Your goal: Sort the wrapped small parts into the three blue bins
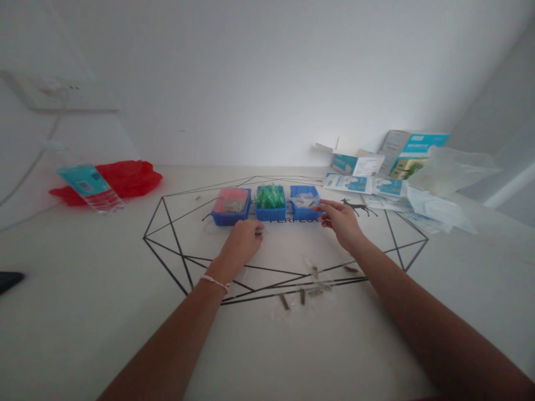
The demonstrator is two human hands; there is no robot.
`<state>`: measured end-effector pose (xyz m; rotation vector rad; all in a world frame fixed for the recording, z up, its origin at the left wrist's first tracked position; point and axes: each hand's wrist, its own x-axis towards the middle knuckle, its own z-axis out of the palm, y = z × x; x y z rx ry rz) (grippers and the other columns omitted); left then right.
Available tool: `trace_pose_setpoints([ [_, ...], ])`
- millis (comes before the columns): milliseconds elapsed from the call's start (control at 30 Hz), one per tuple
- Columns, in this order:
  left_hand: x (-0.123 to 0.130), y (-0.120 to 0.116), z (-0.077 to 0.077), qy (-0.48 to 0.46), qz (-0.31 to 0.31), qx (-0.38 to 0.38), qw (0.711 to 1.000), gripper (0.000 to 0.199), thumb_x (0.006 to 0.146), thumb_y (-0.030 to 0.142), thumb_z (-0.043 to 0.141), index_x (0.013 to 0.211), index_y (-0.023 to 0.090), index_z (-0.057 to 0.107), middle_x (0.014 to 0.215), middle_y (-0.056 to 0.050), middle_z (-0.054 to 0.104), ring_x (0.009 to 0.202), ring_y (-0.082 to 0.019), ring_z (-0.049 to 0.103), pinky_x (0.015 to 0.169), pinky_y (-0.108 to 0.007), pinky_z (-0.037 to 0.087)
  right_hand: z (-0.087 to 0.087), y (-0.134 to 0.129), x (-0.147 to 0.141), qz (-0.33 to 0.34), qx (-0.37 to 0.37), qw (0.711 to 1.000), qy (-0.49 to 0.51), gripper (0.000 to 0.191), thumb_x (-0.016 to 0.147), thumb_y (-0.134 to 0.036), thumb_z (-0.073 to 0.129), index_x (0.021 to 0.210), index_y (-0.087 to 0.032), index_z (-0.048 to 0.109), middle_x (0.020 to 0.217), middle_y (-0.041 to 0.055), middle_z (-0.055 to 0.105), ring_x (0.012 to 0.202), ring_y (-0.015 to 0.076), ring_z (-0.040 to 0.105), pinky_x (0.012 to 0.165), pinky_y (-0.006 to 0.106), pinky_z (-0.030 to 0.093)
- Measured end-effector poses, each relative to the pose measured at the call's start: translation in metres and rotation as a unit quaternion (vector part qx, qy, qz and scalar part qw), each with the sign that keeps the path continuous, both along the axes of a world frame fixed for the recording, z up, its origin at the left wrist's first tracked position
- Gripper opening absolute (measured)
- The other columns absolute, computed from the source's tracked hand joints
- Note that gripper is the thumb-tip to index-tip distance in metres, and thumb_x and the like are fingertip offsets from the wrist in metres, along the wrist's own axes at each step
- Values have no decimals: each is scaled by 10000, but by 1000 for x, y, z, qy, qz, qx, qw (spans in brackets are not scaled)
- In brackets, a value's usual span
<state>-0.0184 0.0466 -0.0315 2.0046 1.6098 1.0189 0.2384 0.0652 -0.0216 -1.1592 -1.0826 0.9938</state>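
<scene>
My left hand (246, 238) is closed in a pinch on a small clear packet (259, 230) with a dark strip in it, just in front of the left and middle blue bins. My right hand (343, 221) has its fingertips at the front right edge of the right blue bin (304, 214), which holds whitish small packets. Its fingers are bent together; what lies between them is too small to make out. Green clear-wrapped pieces (270, 196) fill the middle blue bin (271, 215). The left blue bin (231, 220) holds pinkish and greyish packets.
Several small clear packets with dark strips (302, 296) lie on the white table (167, 345) between my forearms. Opened boxes (413, 150), printed sachets (346, 182) and clear plastic are heaped at the back right. A red bag (129, 181) and a blue-labelled clear package (90, 186) lie at the back left.
</scene>
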Motion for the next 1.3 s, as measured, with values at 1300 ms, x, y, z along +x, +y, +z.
trace_pose_setpoints([
  [1300, 23, -20, 27, -279, -29, -240, 929, 228, 626, 337, 805, 740, 159, 721, 720, -61, 721, 630, -142, 626, 545, -239, 434, -3, -30, -31, 253, -42, 962, -96, 321, 712, -448, 791, 654, -160, 661, 499, -63, 495, 428, 56, 407, 409, 208, 301],
])
